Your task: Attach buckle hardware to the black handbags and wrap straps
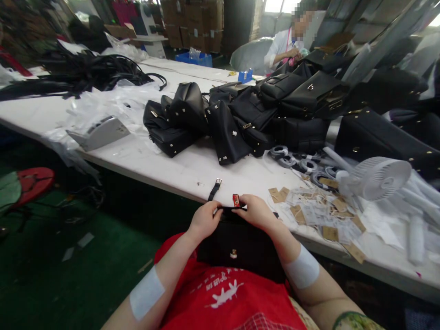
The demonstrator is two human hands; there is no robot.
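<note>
A black handbag (240, 247) with a small metal clasp lies on my lap against the table's front edge. My left hand (205, 219) is closed on the bag's top edge at the left. My right hand (254, 211) is closed on the same edge at the right, and its fingertips pinch a small red lighter-like object (236, 200). A black strap (215, 189) with a metal end lies on the white table (178, 169) just beyond my hands.
A heap of black handbags (240, 119) covers the table's middle. Brown paper tags (309, 206) and a small white fan (374, 176) lie at right. Black straps (85, 73) and clear plastic bags (103, 110) are at left. Another person (288, 46) works at the far end.
</note>
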